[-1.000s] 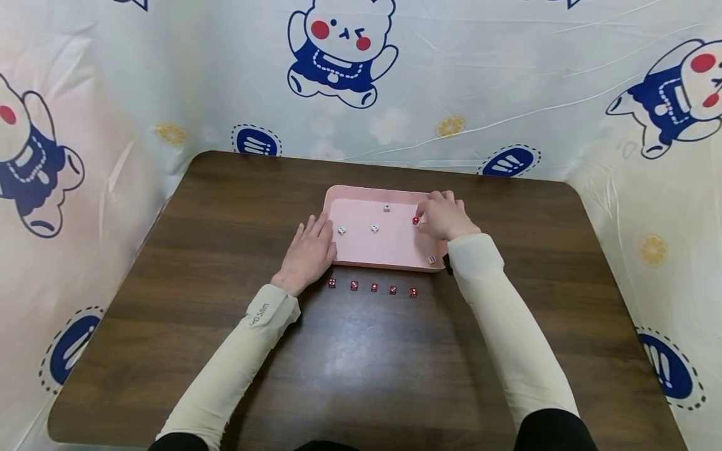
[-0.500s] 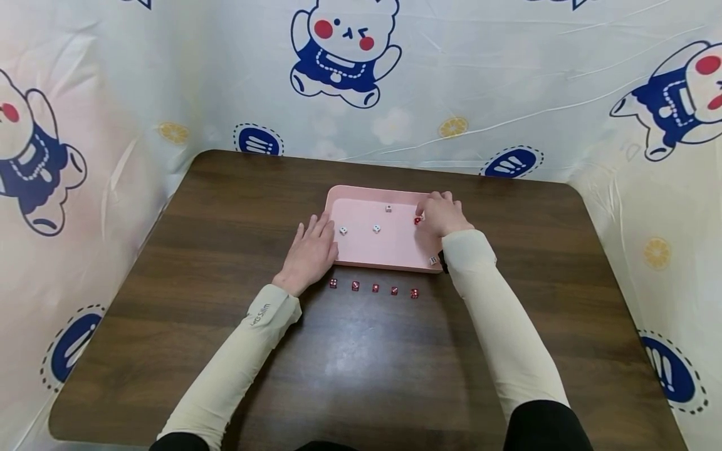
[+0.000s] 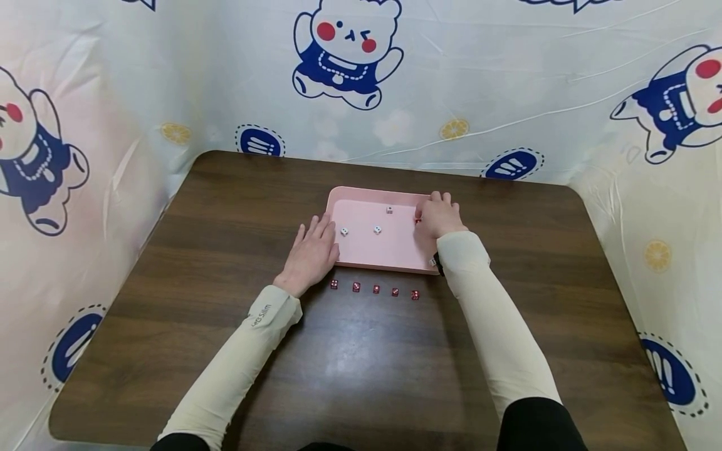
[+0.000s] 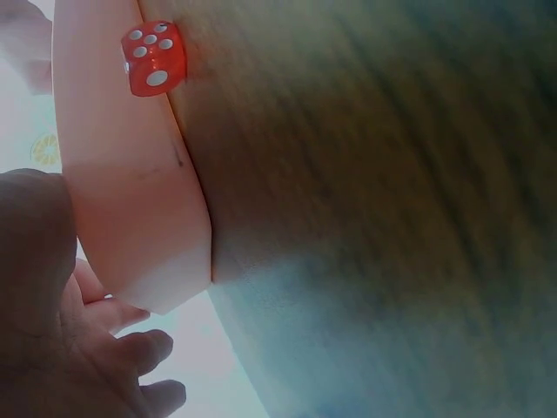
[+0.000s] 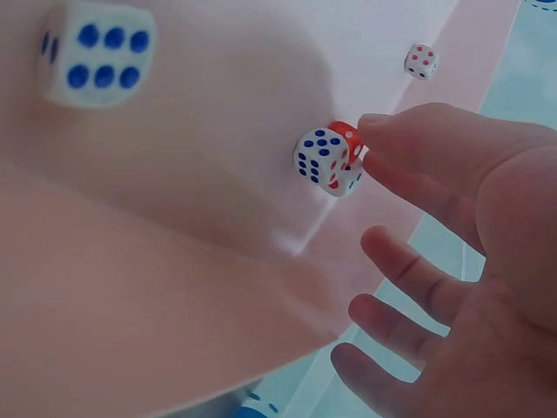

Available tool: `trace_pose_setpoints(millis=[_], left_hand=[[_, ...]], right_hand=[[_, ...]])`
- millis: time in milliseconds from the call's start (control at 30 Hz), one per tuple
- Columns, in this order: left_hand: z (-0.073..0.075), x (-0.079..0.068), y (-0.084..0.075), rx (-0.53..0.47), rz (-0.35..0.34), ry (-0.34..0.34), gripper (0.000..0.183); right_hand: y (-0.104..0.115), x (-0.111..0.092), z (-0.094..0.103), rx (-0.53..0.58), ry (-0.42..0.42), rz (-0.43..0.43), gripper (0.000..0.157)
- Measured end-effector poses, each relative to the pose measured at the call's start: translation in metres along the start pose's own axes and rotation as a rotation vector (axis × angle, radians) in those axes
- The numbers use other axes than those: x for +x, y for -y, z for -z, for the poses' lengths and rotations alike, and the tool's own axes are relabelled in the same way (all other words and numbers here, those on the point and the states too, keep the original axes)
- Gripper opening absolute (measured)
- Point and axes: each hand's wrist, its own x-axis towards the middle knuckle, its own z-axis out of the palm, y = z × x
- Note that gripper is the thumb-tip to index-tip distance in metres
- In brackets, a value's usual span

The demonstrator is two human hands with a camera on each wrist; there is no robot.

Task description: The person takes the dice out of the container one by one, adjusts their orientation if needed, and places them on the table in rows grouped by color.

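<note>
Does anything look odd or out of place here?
Two things, mildly: a lone red die in the right hand's fingers is beside white dice, while five red dice line up outside the pink tray; and a small dark mark, perhaps a scuff, shows on the tray's outer wall.

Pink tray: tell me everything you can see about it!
The pink tray is shallow, rectangular and plastic-looking, with rounded corners and low walls. It lies flat on the table, holding white dice. A dark mark shows on its outer side. The left hand rests against its left end; the right hand reaches over its right end.
</note>
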Motion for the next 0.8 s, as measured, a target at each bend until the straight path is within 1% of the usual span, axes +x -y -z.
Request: trace_pose_setpoints(millis=[233, 567, 800], left_hand=[[-0.001, 0.0003, -0.0001, -0.006, -0.002, 0.002, 0.054], [0.0005, 0.0003, -0.0012, -0.003, 0.011, 0.017, 0.055], [0.001, 0.0002, -0.0011, 0.002, 0.014, 0.022, 0.055]], right_hand=[[0.0009, 0.0001, -0.0008, -0.001, -0.005, 0.007, 0.015], [0.0021, 0.0022, -0.003, -0.042, -0.017, -0.02, 0.006], [0.0028, 0.0026, -0.0036, -0.037, 0.001, -0.035, 0.006]])
